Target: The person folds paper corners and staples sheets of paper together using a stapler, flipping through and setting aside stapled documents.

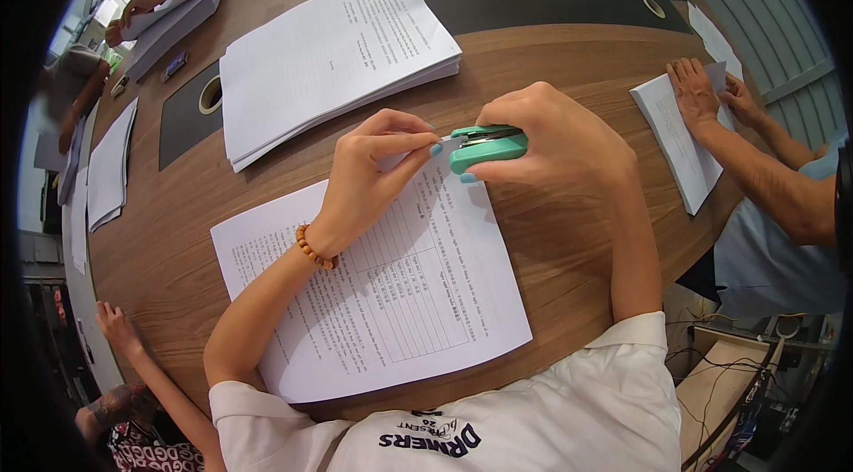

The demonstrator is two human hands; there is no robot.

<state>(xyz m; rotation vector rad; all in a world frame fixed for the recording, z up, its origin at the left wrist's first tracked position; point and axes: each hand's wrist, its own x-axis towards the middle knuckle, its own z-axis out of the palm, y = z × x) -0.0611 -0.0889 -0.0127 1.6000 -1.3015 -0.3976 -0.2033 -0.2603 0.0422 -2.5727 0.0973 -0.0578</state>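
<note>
My right hand [555,130] grips a green stapler [489,152] whose front end is at the far edge of the printed sheets. Thumb and finger of my left hand [382,157] pinch those sheets just left of the stapler. The printed sheets [391,312] lie on the table in front of me, with a ruled table and lines of text on top. My left forearm covers part of them. A beaded bracelet [317,247] circles my left wrist.
A tall paper stack [329,55] stands beyond my hands on the wooden table [569,63]. At right, another person's hands [697,103] rest on a paper stack [675,134]. People handle papers at far left. Cables [729,383] hang at lower right.
</note>
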